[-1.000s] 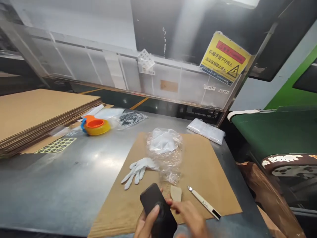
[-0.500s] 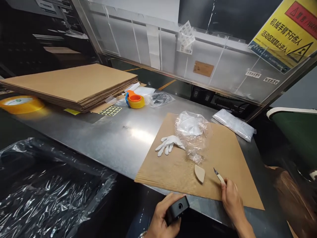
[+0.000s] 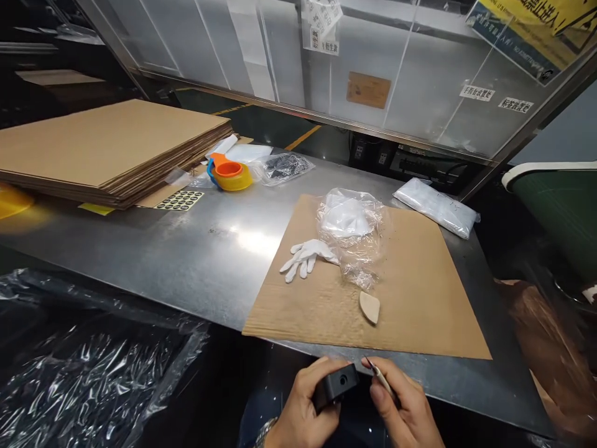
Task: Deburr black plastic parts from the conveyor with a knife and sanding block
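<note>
Our left hand (image 3: 308,401) grips the black block (image 3: 342,382), its holed end near our right hand (image 3: 402,401), which pinches the knife (image 3: 382,378) just beside it, blade tip (image 3: 370,364) leftward. If that pinch slips, the blade could scratch the block or nick our left fingers (image 3: 321,368).

A metal table (image 3: 200,261) bears a cardboard stack (image 3: 125,144), tape dispenser (image 3: 236,180), flat cardboard sheet (image 3: 420,292) and white plastic packet (image 3: 436,207).

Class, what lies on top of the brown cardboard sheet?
On the cardboard sheet lie a white glove, a small tan piece and crumpled clear plastic with something white inside. Whatever that covers is hidden.
</note>
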The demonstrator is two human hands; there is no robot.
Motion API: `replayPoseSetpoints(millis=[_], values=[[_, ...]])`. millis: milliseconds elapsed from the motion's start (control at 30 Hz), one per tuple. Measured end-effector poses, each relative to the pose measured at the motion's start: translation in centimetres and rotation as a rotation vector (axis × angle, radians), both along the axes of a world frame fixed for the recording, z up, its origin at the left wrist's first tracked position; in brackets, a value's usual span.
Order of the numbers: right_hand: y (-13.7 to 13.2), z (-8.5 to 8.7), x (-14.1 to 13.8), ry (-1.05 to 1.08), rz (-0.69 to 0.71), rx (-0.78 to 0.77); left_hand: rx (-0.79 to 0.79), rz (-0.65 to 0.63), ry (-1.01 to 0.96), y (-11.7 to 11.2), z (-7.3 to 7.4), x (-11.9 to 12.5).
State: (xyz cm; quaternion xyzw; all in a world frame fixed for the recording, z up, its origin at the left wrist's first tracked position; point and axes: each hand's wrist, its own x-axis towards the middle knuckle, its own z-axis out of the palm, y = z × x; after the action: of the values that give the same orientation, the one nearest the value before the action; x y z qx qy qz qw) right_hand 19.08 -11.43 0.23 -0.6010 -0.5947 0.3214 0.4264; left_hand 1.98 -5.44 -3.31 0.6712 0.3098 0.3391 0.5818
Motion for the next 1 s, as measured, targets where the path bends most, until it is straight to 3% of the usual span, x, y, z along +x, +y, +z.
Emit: replayPoseSetpoints(millis=[267,433,500,633,800,900,1000], values=[[0.6,-0.5,-0.3,-0.014,0.011,-0.133,-0.12,-0.017,0.04,0.1,-0.1,-0.2],[1.9,-2.5,4.0,-0.304,-0.434,-0.207,-0.2,-0.023,0.058,0.0,-0.5,-0.6],[2.3,-2.9,5.6,-0.37,-0.535,-0.238,-0.173,-0.033,0.072,-0.1,-0.4,-0.6],[1.8,-2.7,5.4,-0.166,-0.399,-0.264,0.002,0.016,0.151,-0.5,-0.2,-0.6],[0.6,-2.0,0.7,0.151,-0.105,-0.279,0.152,0.0,0.287,-1.1,-0.9,-0.5],[0.7,-2.1,-1.3,0.276,-0.062,-0.24,0.165,0.02,0.373,-1.6,-1.2,-0.3],[1.3,-2.5,-1.4,0.27,-0.071,-0.222,0.188,0.08,0.347,-2.0,-1.5,0.0]])
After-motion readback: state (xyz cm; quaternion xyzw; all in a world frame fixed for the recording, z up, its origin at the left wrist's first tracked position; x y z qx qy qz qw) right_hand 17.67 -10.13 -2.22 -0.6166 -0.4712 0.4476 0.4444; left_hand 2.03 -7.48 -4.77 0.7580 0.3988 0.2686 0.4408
